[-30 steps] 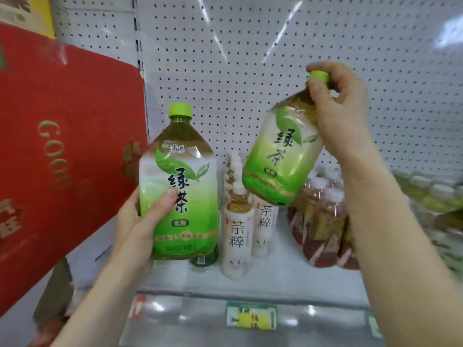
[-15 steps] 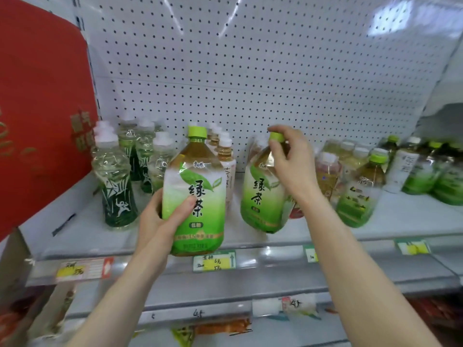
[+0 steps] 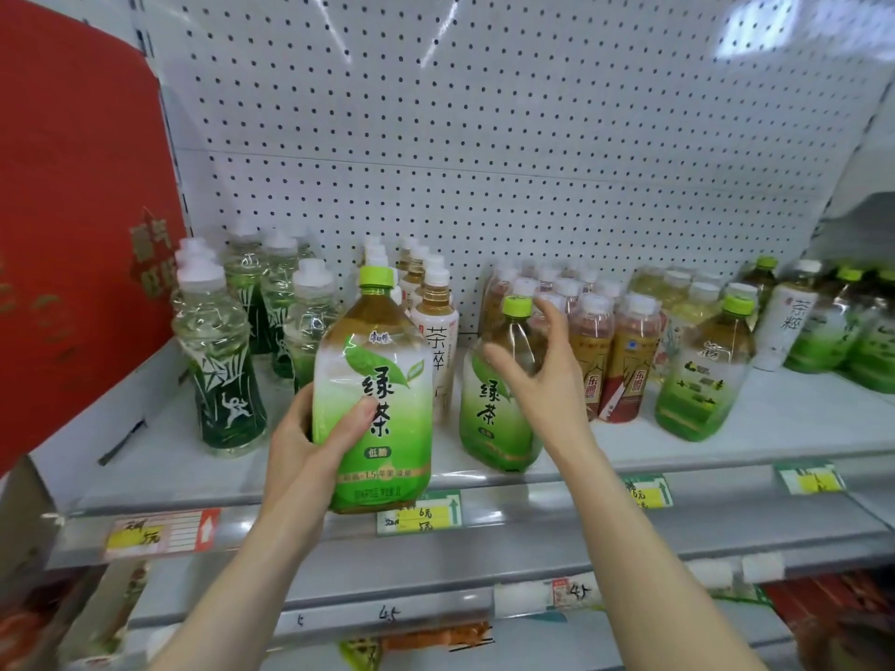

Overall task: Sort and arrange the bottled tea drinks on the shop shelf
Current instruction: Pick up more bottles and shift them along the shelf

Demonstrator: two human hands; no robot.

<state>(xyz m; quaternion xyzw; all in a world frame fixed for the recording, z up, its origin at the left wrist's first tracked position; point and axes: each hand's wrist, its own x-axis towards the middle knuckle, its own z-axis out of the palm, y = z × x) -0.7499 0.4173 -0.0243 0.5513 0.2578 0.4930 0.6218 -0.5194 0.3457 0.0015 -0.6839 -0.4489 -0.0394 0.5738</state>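
my left grip [image 3: 310, 428] grasps 1 green tea bottle [image 3: 375, 380] | right grip [image 3: 542, 380] released | risk: 2nd bottle [image 3: 489, 418] near shelf [image 3: 726, 443] edge, my knock may topple it

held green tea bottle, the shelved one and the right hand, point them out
held green tea bottle [image 3: 387, 380]: head view, front label
shelved green tea bottle [image 3: 486, 411]: head view, front label
right hand [image 3: 547, 380]: head view, back of hand

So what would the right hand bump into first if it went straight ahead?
Probably the green tea bottle standing on the shelf: the open right hand points at its shoulder, very close. The red-labelled bottles come behind it, though depth is unclear.
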